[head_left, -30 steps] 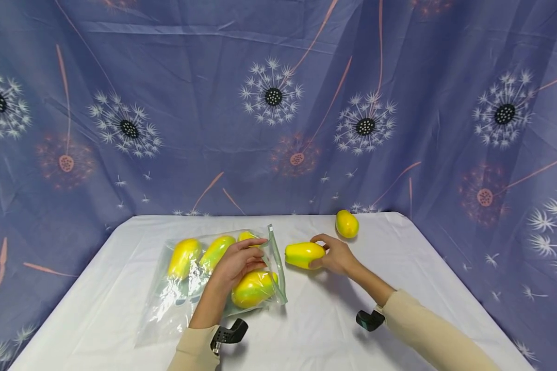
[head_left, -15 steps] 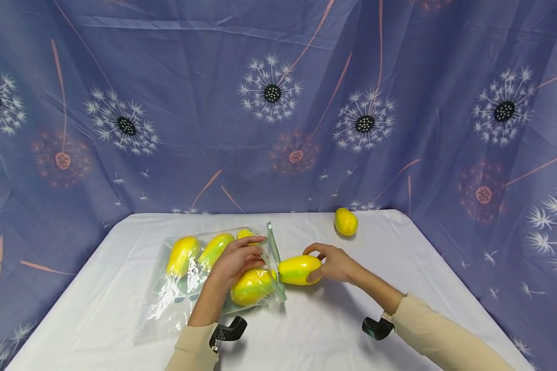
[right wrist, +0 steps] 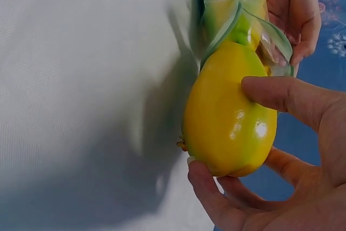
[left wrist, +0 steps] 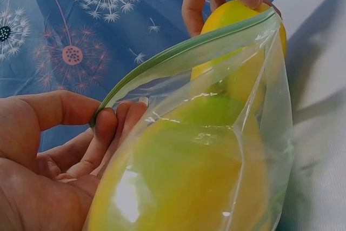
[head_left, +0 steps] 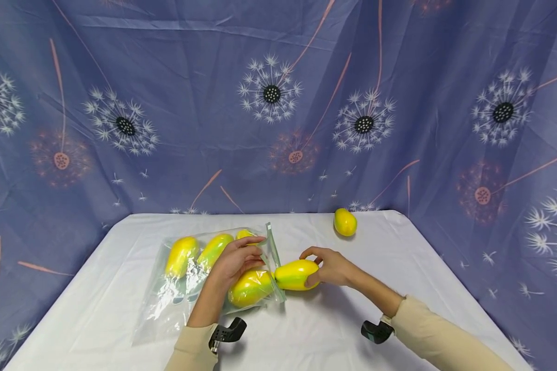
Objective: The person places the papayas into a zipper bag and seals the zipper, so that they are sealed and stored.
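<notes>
A clear zip-top bag [head_left: 160, 322] with a green zip edge lies on its side, its mouth facing right. Inside are several yellow-green papayas, one papaya [head_left: 249, 289] lying just within the mouth. My left hand [head_left: 235, 264] reaches over the bag; in the left wrist view its thumb and fingers pinch the green zip edge [left wrist: 178, 52] and hold the mouth apart. With my right hand [head_left: 336, 267] I grip another papaya [head_left: 294, 275] by its wide end. Its narrow tip is in the bag's mouth, right at the papaya inside, as the right wrist view also shows.
A loose papaya [head_left: 345, 222] stands near the table's back edge, beyond my right hand. The white-covered table [head_left: 390, 247] meets a blue dandelion-print curtain [head_left: 204, 103] behind and at both sides. A black wrist camera [head_left: 377, 331] hangs under the right sleeve.
My right hand has brought its papaya left and toward me, from beside the bag until its tip entered the mouth. The left hand has stayed at the zip edge.
</notes>
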`<state>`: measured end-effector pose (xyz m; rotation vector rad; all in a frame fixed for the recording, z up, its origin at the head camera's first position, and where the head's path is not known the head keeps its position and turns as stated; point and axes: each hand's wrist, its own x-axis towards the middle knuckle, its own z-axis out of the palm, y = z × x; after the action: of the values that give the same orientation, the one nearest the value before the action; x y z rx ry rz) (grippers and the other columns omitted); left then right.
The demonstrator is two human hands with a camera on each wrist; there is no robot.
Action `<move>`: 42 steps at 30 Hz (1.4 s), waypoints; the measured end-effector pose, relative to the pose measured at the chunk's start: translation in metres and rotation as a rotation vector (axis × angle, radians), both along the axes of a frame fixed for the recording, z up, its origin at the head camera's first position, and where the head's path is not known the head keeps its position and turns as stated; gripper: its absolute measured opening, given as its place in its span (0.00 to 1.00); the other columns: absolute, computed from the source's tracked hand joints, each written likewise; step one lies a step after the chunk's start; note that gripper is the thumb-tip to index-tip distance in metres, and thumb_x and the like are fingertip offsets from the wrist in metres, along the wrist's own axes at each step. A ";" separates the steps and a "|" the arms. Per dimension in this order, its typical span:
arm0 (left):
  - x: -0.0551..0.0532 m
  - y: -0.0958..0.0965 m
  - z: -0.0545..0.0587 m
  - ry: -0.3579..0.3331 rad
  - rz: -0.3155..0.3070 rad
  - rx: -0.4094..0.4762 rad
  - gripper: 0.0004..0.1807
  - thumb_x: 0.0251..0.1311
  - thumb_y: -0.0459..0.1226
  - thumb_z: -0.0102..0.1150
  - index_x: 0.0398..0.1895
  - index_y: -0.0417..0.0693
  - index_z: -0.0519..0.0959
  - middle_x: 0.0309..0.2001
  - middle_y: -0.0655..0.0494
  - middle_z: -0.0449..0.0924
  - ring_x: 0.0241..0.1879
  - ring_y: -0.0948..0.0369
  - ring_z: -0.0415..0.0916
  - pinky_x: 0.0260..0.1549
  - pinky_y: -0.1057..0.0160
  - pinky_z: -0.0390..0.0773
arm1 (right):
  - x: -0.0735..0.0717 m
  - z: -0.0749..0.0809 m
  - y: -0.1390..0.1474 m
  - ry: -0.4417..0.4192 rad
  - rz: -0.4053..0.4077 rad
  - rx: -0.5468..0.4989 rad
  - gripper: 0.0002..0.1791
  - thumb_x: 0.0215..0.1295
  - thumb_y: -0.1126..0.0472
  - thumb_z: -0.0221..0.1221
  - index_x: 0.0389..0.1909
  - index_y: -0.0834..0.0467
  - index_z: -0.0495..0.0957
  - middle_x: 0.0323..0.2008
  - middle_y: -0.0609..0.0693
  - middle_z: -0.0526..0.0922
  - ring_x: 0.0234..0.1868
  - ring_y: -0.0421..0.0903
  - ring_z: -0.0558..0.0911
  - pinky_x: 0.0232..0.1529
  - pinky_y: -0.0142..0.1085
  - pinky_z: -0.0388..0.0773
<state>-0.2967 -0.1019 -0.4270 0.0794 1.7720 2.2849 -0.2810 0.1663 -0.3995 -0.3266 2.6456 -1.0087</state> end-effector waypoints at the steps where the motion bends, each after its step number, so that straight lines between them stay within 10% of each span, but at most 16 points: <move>1: 0.000 0.000 0.000 0.000 0.004 0.000 0.24 0.66 0.24 0.54 0.66 0.31 0.73 0.33 0.52 0.78 0.29 0.59 0.80 0.38 0.64 0.87 | 0.000 0.000 -0.001 0.000 0.001 0.001 0.31 0.42 0.60 0.76 0.53 0.46 0.81 0.47 0.54 0.81 0.42 0.49 0.79 0.37 0.38 0.78; 30: -0.001 0.005 0.002 0.024 0.053 -0.073 0.23 0.63 0.25 0.55 0.62 0.33 0.77 0.34 0.48 0.78 0.30 0.57 0.80 0.38 0.61 0.87 | 0.002 -0.008 -0.031 -0.056 0.036 -0.079 0.30 0.44 0.61 0.77 0.53 0.48 0.82 0.51 0.57 0.80 0.41 0.48 0.80 0.36 0.39 0.84; 42: 0.000 0.006 0.001 0.020 0.063 -0.075 0.23 0.63 0.25 0.56 0.63 0.32 0.76 0.33 0.49 0.78 0.29 0.56 0.80 0.39 0.60 0.87 | 0.004 -0.011 -0.034 -0.215 0.069 -0.313 0.30 0.53 0.66 0.68 0.61 0.58 0.78 0.50 0.60 0.80 0.38 0.48 0.84 0.44 0.47 0.87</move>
<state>-0.2967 -0.0961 -0.4261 0.0334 1.8935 2.2650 -0.2772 0.1320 -0.4101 -0.3504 2.2708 -1.3541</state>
